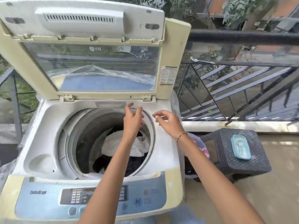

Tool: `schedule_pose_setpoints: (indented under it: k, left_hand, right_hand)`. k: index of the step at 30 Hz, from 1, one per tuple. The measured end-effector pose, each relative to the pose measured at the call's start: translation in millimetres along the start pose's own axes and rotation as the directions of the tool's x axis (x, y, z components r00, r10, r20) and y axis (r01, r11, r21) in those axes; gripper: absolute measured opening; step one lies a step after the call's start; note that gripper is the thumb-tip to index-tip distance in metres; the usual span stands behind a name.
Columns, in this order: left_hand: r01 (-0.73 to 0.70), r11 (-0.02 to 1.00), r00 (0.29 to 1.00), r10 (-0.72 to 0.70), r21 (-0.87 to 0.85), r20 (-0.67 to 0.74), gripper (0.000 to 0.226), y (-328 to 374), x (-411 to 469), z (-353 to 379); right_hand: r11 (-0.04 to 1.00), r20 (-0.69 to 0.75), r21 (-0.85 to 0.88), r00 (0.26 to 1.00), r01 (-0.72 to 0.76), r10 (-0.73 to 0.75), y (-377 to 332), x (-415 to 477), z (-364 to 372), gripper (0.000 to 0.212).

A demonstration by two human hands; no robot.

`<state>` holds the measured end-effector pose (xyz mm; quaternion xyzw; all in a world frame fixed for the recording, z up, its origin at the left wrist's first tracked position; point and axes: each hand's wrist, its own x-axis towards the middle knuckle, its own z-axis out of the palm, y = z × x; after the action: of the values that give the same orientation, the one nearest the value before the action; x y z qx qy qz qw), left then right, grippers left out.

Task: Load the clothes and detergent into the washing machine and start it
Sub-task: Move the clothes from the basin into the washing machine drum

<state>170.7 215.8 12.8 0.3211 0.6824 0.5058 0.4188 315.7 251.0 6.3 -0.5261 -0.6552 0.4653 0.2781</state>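
Left hand (133,118) spread, fingers straight at the back rim of the drum (84,135); right hand (168,121) beside it, loosely curled, pinch or not impossible to tell. Below, white and dark clothes (127,146) inside the washing machine (48,120). "LG" mirrored on raised lid (95,67), "TurboDrum" on control panel (40,202).

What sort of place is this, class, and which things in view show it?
Probably a home balcony used for laundry: an open top-loading washing machine stands beside a dark metal railing, with trees beyond and a woven stool nearby.
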Motion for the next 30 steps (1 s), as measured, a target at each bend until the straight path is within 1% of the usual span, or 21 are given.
schedule_pose_setpoints:
  k: [2,4,6,8,10,12,16,17,19,22,24,26,28,30]
  left_hand:
    - [-0.016,0.995,1.000,0.018,-0.097,0.020,0.034,12,-2,31]
    - [-0.040,0.986,0.997,0.049,-0.161,0.056,0.027,22,-7,67]
    - [-0.051,0.983,0.993,0.069,-0.178,0.094,0.021,29,-12,107]
    - [-0.027,0.985,0.992,0.048,-0.173,0.118,0.020,32,-16,147]
    - [0.012,0.988,0.991,0.009,-0.153,0.134,0.018,28,-16,192]
    - [0.077,0.993,0.987,-0.063,-0.086,0.150,0.020,15,-15,232]
    - [0.242,0.965,0.953,-0.257,0.105,0.158,0.028,-50,-7,306]
    - [0.285,0.948,0.938,-0.306,0.140,0.165,0.028,-69,-6,316]
    - [0.374,0.908,0.898,-0.405,0.188,0.172,0.025,-121,1,337]
    - [0.470,0.835,0.837,-0.525,0.286,0.155,0.022,-198,11,353]
    - [0.562,0.758,0.770,-0.626,0.330,0.127,0.023,-242,15,359]
    - [0.614,0.696,0.711,-0.693,0.372,0.122,0.020,-272,14,358]
    - [0.627,0.640,0.662,-0.738,0.445,0.129,0.017,-294,10,354]
    - [0.654,0.587,0.624,-0.775,0.477,0.098,0.018,-315,6,350]
  right_hand:
    - [0.996,-0.057,0.086,0.998,-0.020,0.025,9,1,-27,0.028]
    - [0.988,-0.105,0.142,0.992,-0.054,0.069,22,1,-58,0.024]
    - [0.981,-0.123,0.160,0.984,-0.108,0.129,44,4,-88,0.020]
    - [0.968,-0.126,0.175,0.971,-0.180,0.203,69,7,-113,0.021]
    - [0.951,-0.125,0.190,0.955,-0.244,0.270,101,12,-139,0.021]
    - [0.935,-0.108,0.178,0.939,-0.306,0.328,133,17,-159,0.017]
    - [0.881,-0.047,0.108,0.883,-0.460,0.467,227,33,-186,0.014]
    - [0.864,-0.045,0.087,0.865,-0.495,0.500,251,35,-188,0.015]
    - [0.824,-0.022,0.040,0.824,-0.566,0.567,304,41,-191,0.011]
    - [0.752,-0.018,-0.008,0.752,-0.659,0.659,371,41,-189,0.015]
    - [0.697,0.029,-0.046,0.696,-0.716,0.717,413,40,-185,0.020]
    - [0.653,0.093,-0.065,0.647,-0.755,0.757,448,40,-177,0.023]
    - [0.645,0.132,-0.121,0.632,-0.754,0.763,470,41,-168,0.032]
    - [0.640,0.146,-0.204,0.624,-0.740,0.768,497,43,-157,0.051]
